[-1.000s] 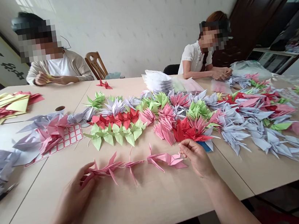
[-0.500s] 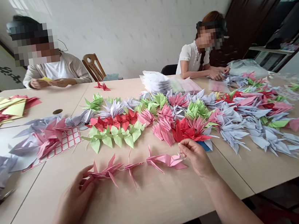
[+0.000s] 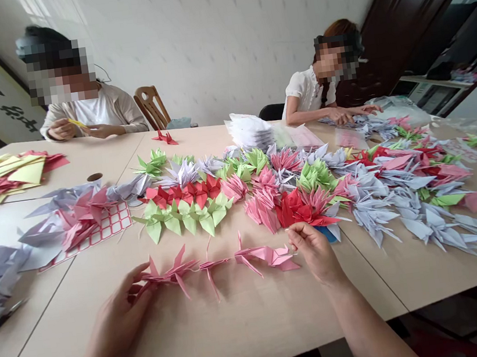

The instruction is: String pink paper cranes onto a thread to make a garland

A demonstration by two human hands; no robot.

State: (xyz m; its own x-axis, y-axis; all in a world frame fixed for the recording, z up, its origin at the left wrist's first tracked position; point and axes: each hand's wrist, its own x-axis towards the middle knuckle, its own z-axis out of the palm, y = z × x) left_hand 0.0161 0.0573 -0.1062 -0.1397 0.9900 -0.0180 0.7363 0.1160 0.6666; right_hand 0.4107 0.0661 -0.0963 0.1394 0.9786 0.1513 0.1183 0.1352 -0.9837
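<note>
A row of pink paper cranes (image 3: pixel 214 263) lies strung out across the near part of the light wooden table (image 3: pixel 249 323). My left hand (image 3: pixel 122 314) has its fingers closed round the left end of the row. My right hand (image 3: pixel 316 250) pinches at the right end, beside the last pink crane (image 3: pixel 275 254); what the pinched fingers hold is too thin to make out. Behind the row lies a string of green cranes (image 3: pixel 186 214) and one of red cranes (image 3: pixel 183 191).
Heaps of pink, red, green and lilac cranes (image 3: pixel 398 192) cover the table's middle and right. Lilac and pink cranes lie on a red grid sheet (image 3: pixel 108 225) at left, flat paper (image 3: pixel 4 171) at far left. Two people fold paper at the far side.
My hands and the pink row stay nearly still. The view tilted slightly. The person at the far right reached further right over the cranes.
</note>
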